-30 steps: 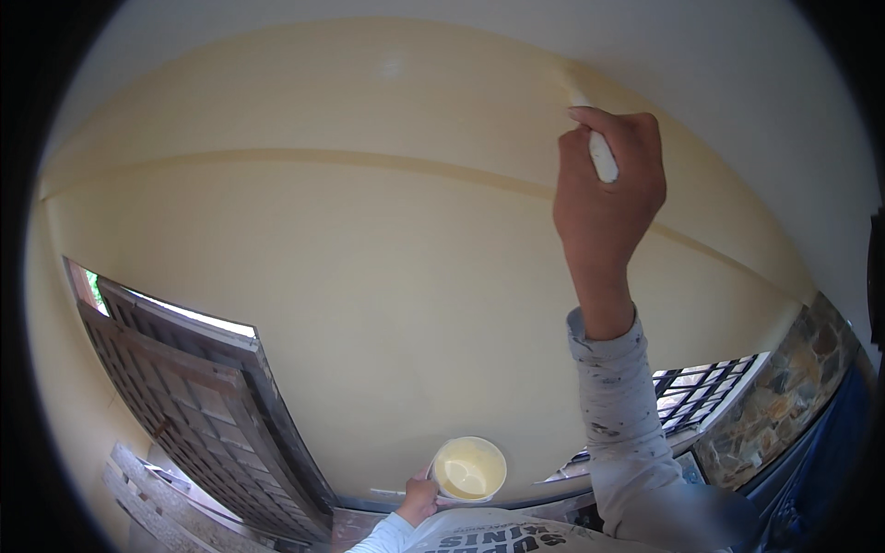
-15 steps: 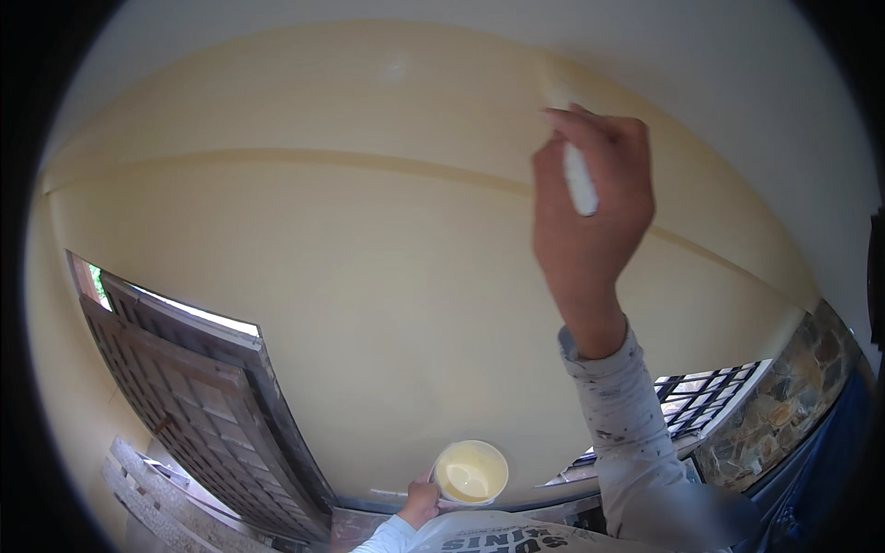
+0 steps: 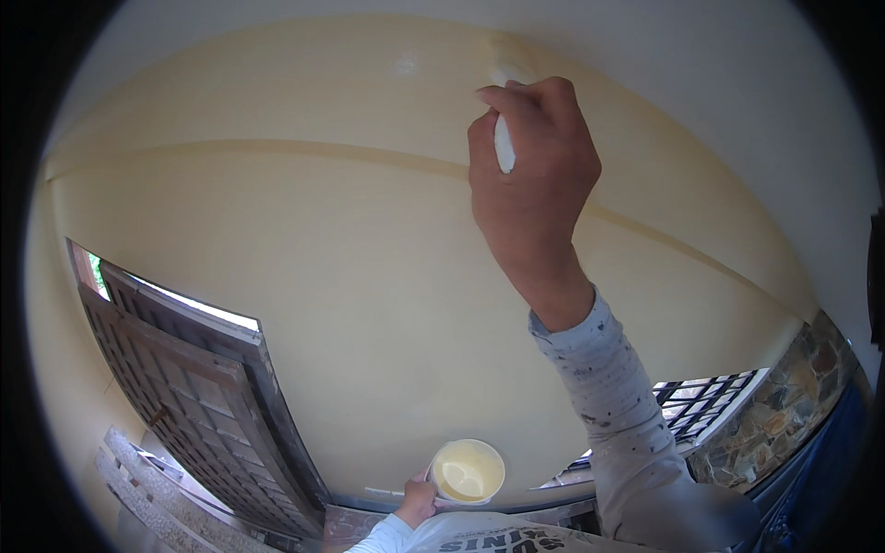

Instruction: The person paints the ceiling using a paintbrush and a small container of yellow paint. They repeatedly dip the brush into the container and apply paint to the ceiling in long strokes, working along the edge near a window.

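Observation:
Raised high at the upper middle, my right hand [image 3: 533,175] is closed round the white handle of a brush [image 3: 504,143]; its pale head touches or nearly touches the cream-yellow wall [image 3: 323,276] just below the white ceiling [image 3: 682,64], partly hidden behind my fingers. A faint wet-looking streak shows there. At the bottom centre, my left hand [image 3: 418,498] grips the side of a white bucket [image 3: 467,470] with pale yellow paint in it. The sleeve on my right arm is spotted with paint.
At the left stands a dark wooden panelled door [image 3: 175,387], with a grey slatted piece [image 3: 138,470] below it. A barred window [image 3: 701,401], a stone-clad wall section [image 3: 765,424] and dark blue fabric [image 3: 830,461] are at the lower right. A moulded band runs across the upper wall.
My right hand with the brush has moved leftward along the upper wall, dipping slightly and then rising. My left hand and the bucket have stayed in nearly the same place.

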`<state>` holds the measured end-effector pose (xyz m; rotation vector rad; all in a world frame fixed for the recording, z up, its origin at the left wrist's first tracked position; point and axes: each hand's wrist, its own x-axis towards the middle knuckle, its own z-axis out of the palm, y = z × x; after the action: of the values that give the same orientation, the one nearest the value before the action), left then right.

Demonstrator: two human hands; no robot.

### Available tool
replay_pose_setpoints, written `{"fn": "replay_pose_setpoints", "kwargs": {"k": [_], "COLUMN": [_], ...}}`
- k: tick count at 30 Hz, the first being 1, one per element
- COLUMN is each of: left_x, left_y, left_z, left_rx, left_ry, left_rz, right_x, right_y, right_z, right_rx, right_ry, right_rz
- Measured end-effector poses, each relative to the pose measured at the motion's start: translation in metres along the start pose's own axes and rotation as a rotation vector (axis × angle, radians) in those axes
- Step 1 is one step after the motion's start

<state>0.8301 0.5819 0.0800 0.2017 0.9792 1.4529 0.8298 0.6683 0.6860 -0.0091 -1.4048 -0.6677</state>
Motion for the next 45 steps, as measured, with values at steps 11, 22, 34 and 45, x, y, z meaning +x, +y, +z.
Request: {"fn": "replay_pose_setpoints", "kwargs": {"k": [11, 22, 34, 45], "left_x": [-0.005, -0.006, -0.007, -0.007], "left_y": [0.006, 0.004, 0.008, 0.007], "left_z": [0.001, -0.002, 0.0, 0.004], "left_rx": [0.006, 0.036, 0.067, 0.065], "left_ry": [-0.033, -0.067, -0.107, -0.094], "left_rz": [0.021, -0.005, -0.037, -0.029], "right_x": [0.001, -0.002, -0.008, -0.001], "right_y": [0.008, 0.022, 0.051, -0.009], "right_z": [-0.015, -0.031, -0.076, -0.016], "right_rx": [-0.028, -0.057, -0.107, 0.15], "right_ry": [-0.003, 0.015, 0.049, -0.047], "right_rz": [0.064, 0.093, 0.22, -0.068]}}
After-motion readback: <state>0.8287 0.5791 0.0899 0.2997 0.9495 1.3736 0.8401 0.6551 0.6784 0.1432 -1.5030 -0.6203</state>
